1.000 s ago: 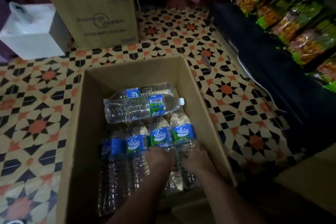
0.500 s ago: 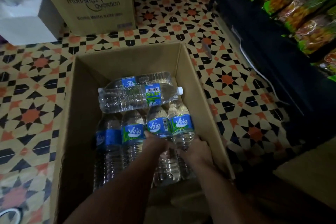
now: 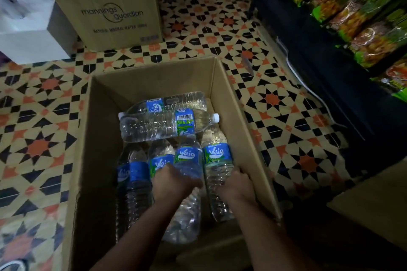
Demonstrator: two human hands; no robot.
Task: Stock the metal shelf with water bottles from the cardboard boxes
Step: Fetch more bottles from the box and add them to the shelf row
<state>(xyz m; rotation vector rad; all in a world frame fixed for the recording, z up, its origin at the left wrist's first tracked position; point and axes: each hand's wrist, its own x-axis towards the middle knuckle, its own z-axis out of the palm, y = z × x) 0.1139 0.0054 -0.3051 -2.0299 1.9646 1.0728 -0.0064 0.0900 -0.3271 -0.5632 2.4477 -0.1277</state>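
Note:
An open cardboard box (image 3: 242, 116) sits on the patterned floor below me, with several clear water bottles with blue labels inside. Two bottles (image 3: 154, 125) lie crosswise at the far end. My left hand (image 3: 174, 179) is wrapped around the middle of one bottle (image 3: 187, 160), which sits raised above its neighbours. My right hand (image 3: 236, 186) grips the rightmost bottle (image 3: 217, 156) against the box's right wall. The dark metal shelf (image 3: 312, 55) runs along the right, holding bags of snacks (image 3: 361, 20).
A second, taller cardboard box (image 3: 105, 6) printed with a brand name stands on the floor behind the open one. A white box (image 3: 28, 35) sits to its left. A white cable (image 3: 295, 72) runs along the shelf's foot.
Both hands have closed further around their bottles, and the left hand's bottle has lifted up out of the row. The view has tilted slightly.

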